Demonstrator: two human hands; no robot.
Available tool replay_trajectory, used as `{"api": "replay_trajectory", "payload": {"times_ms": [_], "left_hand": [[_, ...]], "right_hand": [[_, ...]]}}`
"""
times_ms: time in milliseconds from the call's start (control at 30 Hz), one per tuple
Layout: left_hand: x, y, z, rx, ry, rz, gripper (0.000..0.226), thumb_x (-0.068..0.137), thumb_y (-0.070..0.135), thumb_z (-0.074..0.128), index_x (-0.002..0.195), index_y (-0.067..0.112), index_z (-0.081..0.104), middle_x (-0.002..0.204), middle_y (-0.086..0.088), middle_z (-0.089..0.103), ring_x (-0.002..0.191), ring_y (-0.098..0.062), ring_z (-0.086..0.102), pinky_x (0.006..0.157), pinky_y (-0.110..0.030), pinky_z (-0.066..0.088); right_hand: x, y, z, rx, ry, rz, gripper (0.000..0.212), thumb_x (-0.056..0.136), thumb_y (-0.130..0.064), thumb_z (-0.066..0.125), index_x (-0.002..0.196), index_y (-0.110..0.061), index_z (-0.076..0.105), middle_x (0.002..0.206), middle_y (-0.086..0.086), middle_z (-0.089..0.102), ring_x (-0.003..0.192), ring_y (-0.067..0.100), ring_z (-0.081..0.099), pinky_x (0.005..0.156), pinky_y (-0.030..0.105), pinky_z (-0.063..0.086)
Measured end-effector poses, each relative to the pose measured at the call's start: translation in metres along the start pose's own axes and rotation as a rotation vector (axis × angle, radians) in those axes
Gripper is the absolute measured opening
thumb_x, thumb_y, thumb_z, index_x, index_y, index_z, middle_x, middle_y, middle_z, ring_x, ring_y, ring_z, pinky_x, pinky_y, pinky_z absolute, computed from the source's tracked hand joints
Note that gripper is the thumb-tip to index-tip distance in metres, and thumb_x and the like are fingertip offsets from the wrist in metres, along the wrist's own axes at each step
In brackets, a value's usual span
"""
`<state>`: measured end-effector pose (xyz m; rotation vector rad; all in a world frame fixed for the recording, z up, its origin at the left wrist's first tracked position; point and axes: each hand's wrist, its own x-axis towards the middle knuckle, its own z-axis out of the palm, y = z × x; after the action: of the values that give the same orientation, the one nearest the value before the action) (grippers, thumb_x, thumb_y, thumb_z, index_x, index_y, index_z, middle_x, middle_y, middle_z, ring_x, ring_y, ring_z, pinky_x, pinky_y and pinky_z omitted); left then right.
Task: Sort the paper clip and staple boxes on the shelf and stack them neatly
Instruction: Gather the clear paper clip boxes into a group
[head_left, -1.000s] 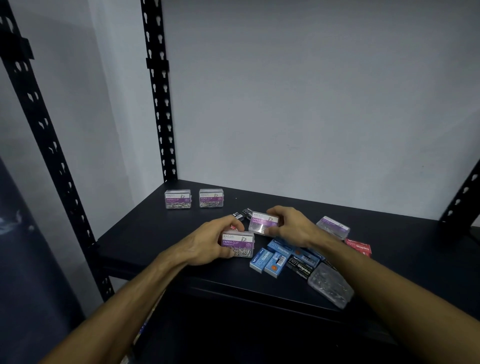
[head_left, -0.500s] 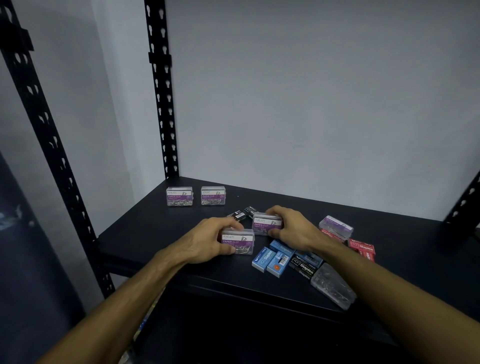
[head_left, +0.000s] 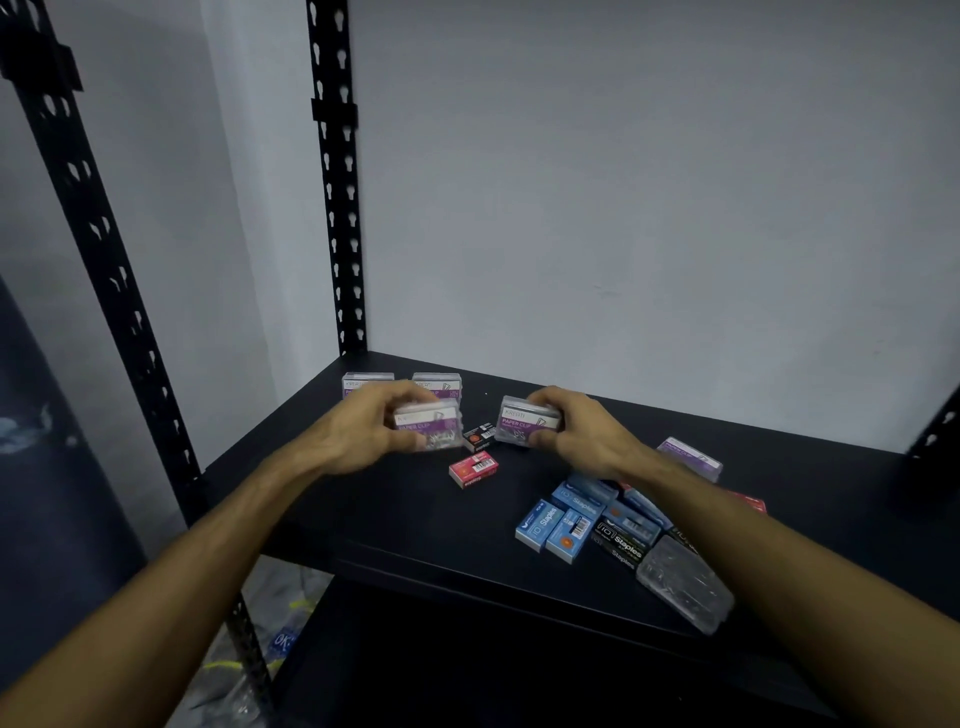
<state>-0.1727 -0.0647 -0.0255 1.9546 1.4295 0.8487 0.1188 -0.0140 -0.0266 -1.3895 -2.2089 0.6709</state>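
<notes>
Black metal shelf (head_left: 395, 499): each hand, left (head_left: 370, 427) and right (head_left: 582, 431), grips a clear purple-labelled paper-clip box (head_left: 429, 427) (head_left: 527, 426), probably for stacking on the rear pair (head_left: 437, 383).

Black shelf (head_left: 395, 519), blue staple boxes (head_left: 566, 525) — red box (head_left: 474, 468)

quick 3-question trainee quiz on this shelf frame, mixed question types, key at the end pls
1. True or false: the left hand and the right hand each grip a clear paper clip box.
2. Multiple choice: the small red staple box lies
A. inside the right hand
B. on the shelf, in front of the gap between the two hands
C. on top of the blue staple boxes
3. Fill in: the two paper clip boxes at the back left stand side by side near the rear ____ of the shelf.

Key: 1 true; 2 B; 3 upright post
</notes>
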Motion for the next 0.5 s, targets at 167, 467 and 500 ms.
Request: {"api": "replay_trajectory", "payload": {"times_ms": [167, 467, 500], "left_hand": [[0.010, -0.021, -0.035, 0.061, 0.039, -0.053, 0.043, 0.079, 0.003, 0.079, 0.114, 0.023, 0.065, 0.106, 0.002, 0.072, 0.093, -0.015, 0.069, 0.091, -0.037, 0.056], [0.018, -0.059, -0.055, 0.146, 0.022, -0.150, 0.041, 0.079, 0.007, 0.080, 0.110, 0.028, 0.064, 0.102, 0.001, 0.071, 0.093, -0.018, 0.068, 0.091, -0.042, 0.055], [0.018, -0.061, -0.055, 0.147, 0.017, -0.156, 0.040, 0.079, 0.007, 0.079, 0.110, 0.029, 0.064, 0.102, 0.001, 0.071, 0.094, -0.018, 0.068, 0.091, -0.042, 0.054]], "right_hand": [[0.020, -0.020, 0.010, 0.013, -0.027, -0.030, 0.037, 0.091, -0.017, 0.069, 0.124, -0.026, 0.055, 0.113, -0.006, 0.067, 0.096, 0.007, 0.064, 0.086, 0.030, 0.054], [0.056, -0.050, 0.047, 0.007, -0.104, -0.072, 0.041, 0.090, -0.017, 0.069, 0.128, -0.024, 0.054, 0.119, -0.003, 0.064, 0.097, 0.008, 0.064, 0.082, 0.026, 0.054], [0.060, -0.052, 0.051, 0.003, -0.110, -0.077, 0.041, 0.090, -0.016, 0.069, 0.128, -0.023, 0.054, 0.120, -0.002, 0.064, 0.098, 0.009, 0.064, 0.082, 0.025, 0.054]]}}
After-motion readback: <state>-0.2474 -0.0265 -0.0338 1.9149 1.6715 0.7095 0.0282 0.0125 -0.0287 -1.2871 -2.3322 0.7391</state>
